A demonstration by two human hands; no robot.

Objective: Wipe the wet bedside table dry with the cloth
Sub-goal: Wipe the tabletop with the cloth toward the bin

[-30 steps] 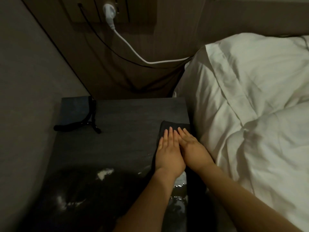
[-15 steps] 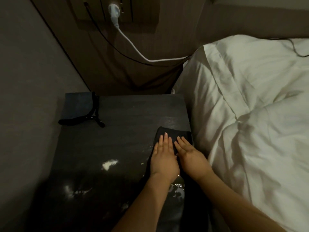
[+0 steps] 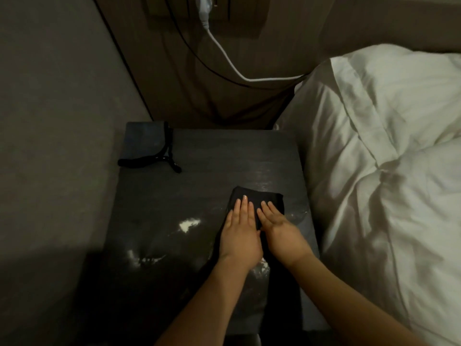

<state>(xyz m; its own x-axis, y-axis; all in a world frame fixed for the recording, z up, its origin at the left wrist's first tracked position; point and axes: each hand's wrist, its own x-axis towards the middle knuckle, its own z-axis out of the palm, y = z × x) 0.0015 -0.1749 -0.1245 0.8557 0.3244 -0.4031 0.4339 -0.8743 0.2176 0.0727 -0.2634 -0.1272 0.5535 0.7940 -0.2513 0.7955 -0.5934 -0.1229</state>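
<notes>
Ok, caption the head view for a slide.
Both flat hands, left hand and right hand, press a dark cloth onto the wet table.

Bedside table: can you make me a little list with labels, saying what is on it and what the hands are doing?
Table: dark bedside table between a grey wall and a bed
Cloth: dark cloth, lying flat on the side of the table near the bed
Left hand: left hand flat on the cloth, fingers straight
Right hand: right hand flat on the cloth beside the left
Wet spots: shiny water left of the hands and near the wrists
Other thing: black strap at the far left corner
Bed: white pillow
</notes>
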